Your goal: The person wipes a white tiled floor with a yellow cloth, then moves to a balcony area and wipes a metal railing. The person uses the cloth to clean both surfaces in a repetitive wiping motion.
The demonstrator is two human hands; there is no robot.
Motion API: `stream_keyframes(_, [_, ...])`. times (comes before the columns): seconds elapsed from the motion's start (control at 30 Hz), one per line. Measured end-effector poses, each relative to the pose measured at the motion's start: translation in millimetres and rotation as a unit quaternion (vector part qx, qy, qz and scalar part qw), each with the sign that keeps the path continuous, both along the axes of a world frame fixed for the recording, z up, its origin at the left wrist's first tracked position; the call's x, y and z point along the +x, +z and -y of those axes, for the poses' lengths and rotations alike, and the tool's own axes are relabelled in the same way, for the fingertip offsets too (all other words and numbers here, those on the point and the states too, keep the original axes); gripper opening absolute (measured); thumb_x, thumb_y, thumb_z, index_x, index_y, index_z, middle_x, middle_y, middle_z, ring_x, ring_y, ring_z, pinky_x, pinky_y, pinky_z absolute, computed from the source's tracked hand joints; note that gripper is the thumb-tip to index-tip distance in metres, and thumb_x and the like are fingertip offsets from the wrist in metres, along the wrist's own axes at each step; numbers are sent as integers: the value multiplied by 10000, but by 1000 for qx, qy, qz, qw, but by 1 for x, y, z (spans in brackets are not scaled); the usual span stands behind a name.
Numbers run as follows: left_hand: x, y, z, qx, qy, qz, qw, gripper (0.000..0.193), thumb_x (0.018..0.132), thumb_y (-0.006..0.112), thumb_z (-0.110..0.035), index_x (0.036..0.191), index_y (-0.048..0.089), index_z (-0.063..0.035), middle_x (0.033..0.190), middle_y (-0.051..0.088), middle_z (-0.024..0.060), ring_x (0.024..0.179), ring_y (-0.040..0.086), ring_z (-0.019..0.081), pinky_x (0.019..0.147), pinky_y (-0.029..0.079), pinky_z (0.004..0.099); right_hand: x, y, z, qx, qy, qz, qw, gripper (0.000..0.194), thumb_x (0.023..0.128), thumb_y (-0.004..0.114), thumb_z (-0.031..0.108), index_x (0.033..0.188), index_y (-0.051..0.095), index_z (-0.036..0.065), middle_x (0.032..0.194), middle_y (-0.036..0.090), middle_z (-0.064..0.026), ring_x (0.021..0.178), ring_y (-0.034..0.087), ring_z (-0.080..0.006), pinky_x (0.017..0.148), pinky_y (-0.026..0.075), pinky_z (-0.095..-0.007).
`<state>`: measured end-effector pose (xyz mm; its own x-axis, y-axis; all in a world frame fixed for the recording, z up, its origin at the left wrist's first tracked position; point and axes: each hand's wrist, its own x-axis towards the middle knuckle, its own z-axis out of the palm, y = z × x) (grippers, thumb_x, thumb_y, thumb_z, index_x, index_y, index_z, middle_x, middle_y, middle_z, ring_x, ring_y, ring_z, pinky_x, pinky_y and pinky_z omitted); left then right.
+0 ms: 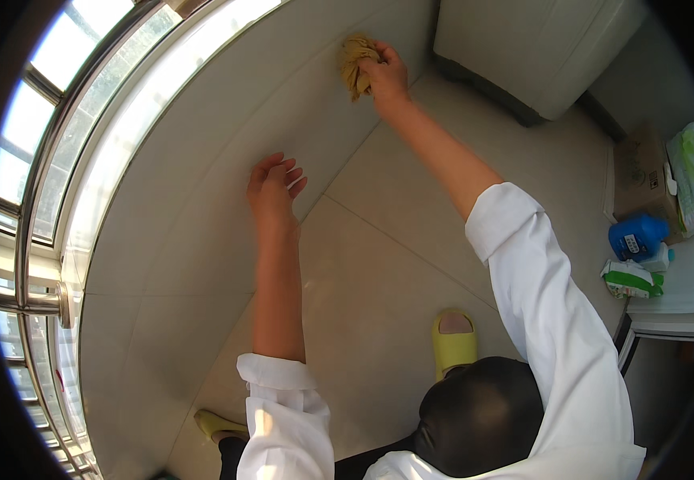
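A crumpled yellow-brown cloth (357,65) is pinched in my right hand (390,78), up against the lower part of the light tiled wall (215,150), near the big white appliance. Lower and to the left, my left hand (275,180) is raised in front of the same wall with its fingers loosely curled and apart, holding nothing. Whether its fingertips touch the tiles, I cannot tell. Both forearms are bare below rolled white sleeves.
A white appliance (533,54) stands at the upper right. On the right are a cardboard box (644,174), a blue bottle (636,237) and a green-white packet (630,279). A window with metal rails (21,252) runs along the left. Tiled floor (371,288) lies below.
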<state>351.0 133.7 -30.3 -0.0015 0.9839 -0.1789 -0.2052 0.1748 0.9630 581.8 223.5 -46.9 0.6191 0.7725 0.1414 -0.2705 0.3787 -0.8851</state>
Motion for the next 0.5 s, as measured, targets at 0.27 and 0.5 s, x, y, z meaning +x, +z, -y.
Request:
stream_keyframes(0.27, [-11, -42, 1, -49, 140, -48, 988, 264, 965, 445, -54, 1188, 575, -1, 1087, 611, 107, 963, 613, 197, 831, 542, 351, -160, -36, 53, 77, -100, 319, 940, 332, 702, 690, -72, 973, 603, 98, 1176, 500, -60, 1079, 511, -285, 894, 486, -366])
stream_keyframes(0.5, [-70, -86, 65, -156, 257, -121, 946, 238, 952, 442, -40, 1116, 613, -21, 1050, 625, 84, 917, 619, 175, 810, 549, 333, -182, -82, 89, 154, 170, 319, 919, 344, 647, 686, -97, 899, 640, 132, 1114, 543, -36, 1017, 489, -279, 818, 474, -367])
